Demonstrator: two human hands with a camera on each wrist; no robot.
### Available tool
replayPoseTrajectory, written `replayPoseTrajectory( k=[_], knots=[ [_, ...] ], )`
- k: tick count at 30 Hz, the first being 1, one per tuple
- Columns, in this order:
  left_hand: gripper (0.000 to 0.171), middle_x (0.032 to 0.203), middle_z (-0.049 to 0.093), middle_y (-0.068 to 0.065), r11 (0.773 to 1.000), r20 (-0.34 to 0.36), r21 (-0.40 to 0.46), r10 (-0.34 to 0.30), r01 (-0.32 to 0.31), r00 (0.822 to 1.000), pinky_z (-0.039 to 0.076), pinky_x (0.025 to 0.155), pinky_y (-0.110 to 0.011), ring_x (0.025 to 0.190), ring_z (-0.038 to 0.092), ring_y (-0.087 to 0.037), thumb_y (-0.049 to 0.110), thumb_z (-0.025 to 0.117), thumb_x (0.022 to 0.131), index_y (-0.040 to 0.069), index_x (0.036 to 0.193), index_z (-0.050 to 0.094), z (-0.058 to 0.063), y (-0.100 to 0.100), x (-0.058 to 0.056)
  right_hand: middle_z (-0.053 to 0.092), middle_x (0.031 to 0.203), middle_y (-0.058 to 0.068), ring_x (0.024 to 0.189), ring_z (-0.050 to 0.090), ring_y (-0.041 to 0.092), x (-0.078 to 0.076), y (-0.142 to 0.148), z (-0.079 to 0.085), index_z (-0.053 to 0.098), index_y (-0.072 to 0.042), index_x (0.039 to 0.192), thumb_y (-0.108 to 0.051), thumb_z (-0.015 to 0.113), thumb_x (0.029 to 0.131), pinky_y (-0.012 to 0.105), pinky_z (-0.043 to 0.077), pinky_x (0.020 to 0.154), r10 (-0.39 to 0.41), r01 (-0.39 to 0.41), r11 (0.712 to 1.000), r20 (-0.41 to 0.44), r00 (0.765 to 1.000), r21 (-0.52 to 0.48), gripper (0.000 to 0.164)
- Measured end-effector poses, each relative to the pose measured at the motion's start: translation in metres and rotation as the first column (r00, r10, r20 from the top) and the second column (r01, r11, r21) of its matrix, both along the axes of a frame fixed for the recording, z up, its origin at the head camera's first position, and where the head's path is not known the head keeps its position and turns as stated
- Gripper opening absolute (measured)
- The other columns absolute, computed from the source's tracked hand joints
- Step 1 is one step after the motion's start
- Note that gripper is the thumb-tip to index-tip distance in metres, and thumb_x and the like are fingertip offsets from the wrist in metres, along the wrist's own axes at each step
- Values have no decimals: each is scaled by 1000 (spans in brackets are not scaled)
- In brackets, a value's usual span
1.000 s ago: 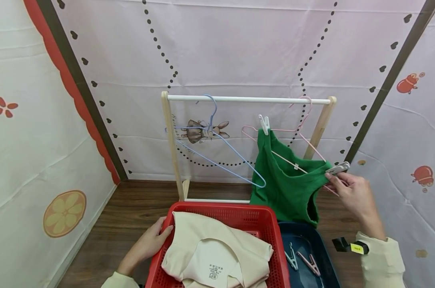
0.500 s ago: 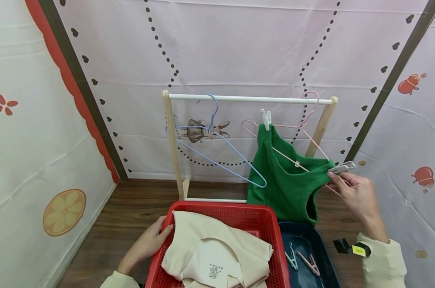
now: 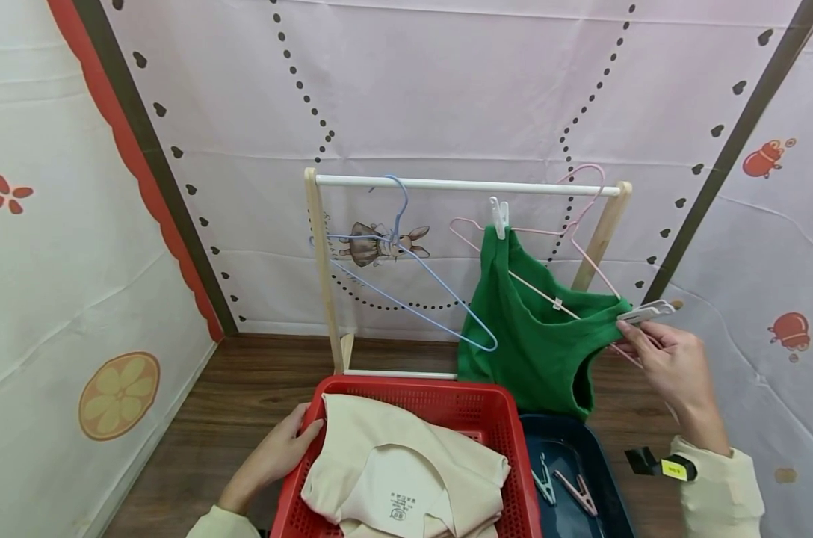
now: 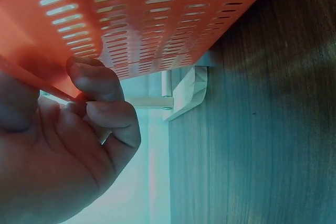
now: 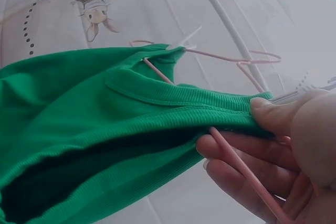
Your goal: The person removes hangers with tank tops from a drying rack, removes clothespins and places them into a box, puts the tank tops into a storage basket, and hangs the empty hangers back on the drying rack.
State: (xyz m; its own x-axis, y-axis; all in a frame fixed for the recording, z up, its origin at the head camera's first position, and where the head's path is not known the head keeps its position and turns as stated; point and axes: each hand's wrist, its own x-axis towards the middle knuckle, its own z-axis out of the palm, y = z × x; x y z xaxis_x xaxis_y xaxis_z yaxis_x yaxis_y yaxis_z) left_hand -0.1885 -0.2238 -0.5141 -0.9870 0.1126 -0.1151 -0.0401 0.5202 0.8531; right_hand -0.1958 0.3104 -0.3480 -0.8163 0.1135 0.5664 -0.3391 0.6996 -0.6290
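A green tank top point(image 3: 534, 329) hangs on a pink hanger point(image 3: 539, 231) at the right of the rack. One white clothespin point(image 3: 499, 218) clips its left strap. Another white clothespin point(image 3: 648, 310) sits at the right strap, just above my right hand point(image 3: 675, 366). In the right wrist view, my thumb point(image 5: 270, 114) presses the green strap from above with fingers beneath, and the hanger's pink arm point(image 5: 247, 171) runs across those fingers. My left hand point(image 3: 279, 452) grips the left rim of the red basket point(image 3: 413, 383), its fingers curled at the edge in the left wrist view.
Cream clothing point(image 3: 379, 422) with a white inside lies in the basket. A dark blue tray point(image 3: 568, 426) beside it holds several clothespins point(image 3: 579, 494). On the rack's white rail point(image 3: 467, 184) hangs a blue hanger point(image 3: 440, 284). Printed fabric walls surround the wooden floor point(image 3: 258, 366).
My right hand has moved slightly right, drawing the green strap and its clothespin along. The pink hanger has tilted and its hook has shifted right. My left hand stays on the basket rim.
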Motion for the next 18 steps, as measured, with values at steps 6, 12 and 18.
replayPoseTrajectory(
  k=[6, 12, 18],
  knots=[
    [38, 97, 64, -8, 1000, 1, -7, 8, -8, 1000, 58, 67, -31, 79, 65, -16, 17, 56, 102, 6, 137, 47, 0, 0, -1, 67, 66, -21, 61, 63, -10, 4, 0, 1, 73, 4, 87, -14, 66, 97, 9, 48, 57, 20, -20, 1000, 0, 1000, -10, 21],
    [37, 97, 63, -8, 1000, -3, -12, 10, -10, 1000, 58, 68, -31, 80, 65, -15, 16, 57, 101, 5, 136, 48, 0, 0, 0, 66, 67, -23, 62, 62, -10, 10, 3, 2, 75, 2, 90, -13, 66, 96, 10, 45, 54, 16, -16, 1000, -10, 1000, 23, 18],
    [38, 97, 63, -8, 1000, 6, 8, 7, -7, 1000, 58, 68, -31, 80, 65, -16, 17, 56, 101, 5, 136, 47, 1, 0, 0, 67, 68, -24, 64, 62, -10, 18, 3, 4, 75, 2, 90, -12, 67, 95, 11, 45, 56, 18, -18, 999, -11, 1000, 27, 17]
  ],
)
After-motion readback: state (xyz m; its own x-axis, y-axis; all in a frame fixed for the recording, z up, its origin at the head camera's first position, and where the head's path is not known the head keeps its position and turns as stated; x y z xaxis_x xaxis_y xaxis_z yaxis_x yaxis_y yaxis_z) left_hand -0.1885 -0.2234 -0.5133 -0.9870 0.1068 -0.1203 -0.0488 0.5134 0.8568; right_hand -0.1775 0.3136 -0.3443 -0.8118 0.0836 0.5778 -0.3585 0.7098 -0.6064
